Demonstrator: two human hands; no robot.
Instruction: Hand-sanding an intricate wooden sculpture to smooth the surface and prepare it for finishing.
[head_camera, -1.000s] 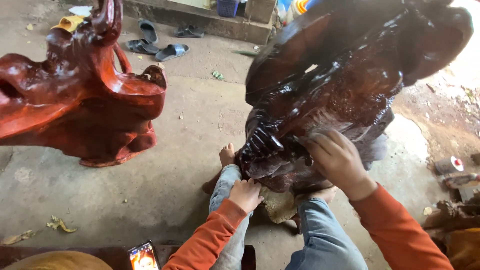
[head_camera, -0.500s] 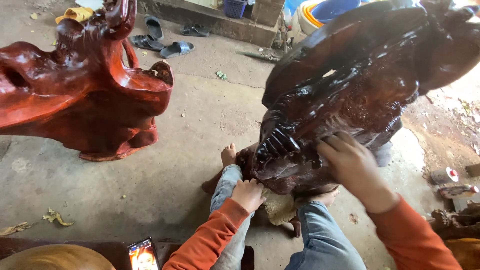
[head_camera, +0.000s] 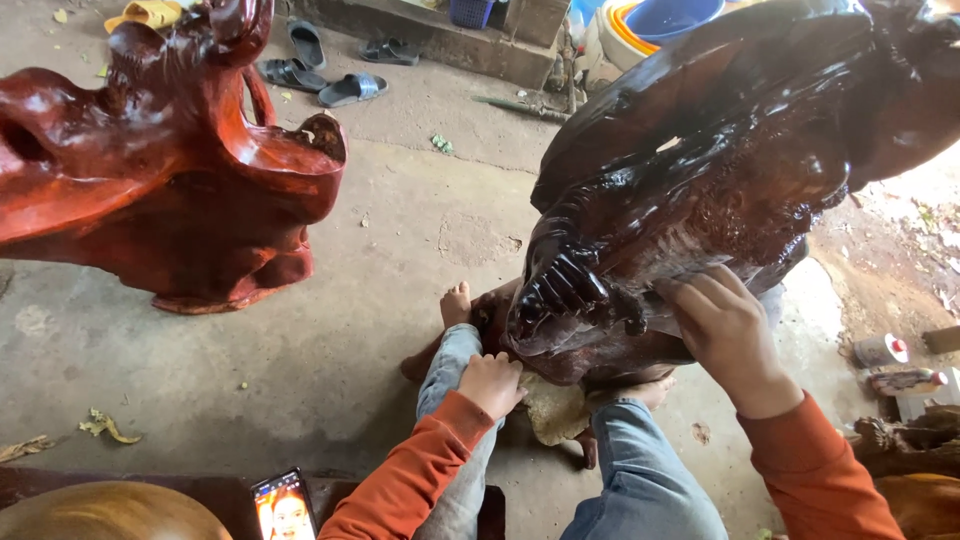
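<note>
While dark carving (head_camera: 700, 170) overhangs, right hand (head_camera: 725, 335) fingertips hidden; left hand (head_camera: 490, 383) underneath.

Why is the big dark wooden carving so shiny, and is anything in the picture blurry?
Head view: soft daylight makes white glare streaks on the glossy dark carving; the red carving gleams more softly. The right hand on the dark carving looks slightly soft, the left hand near its base sharper. The top right corner is washed out, and the wide lens bends things near the edges.

Bare grey concrete floor (head_camera: 380, 260) in daylight, far low step (head_camera: 420, 45), dirt ground (head_camera: 900, 270) right.
</note>
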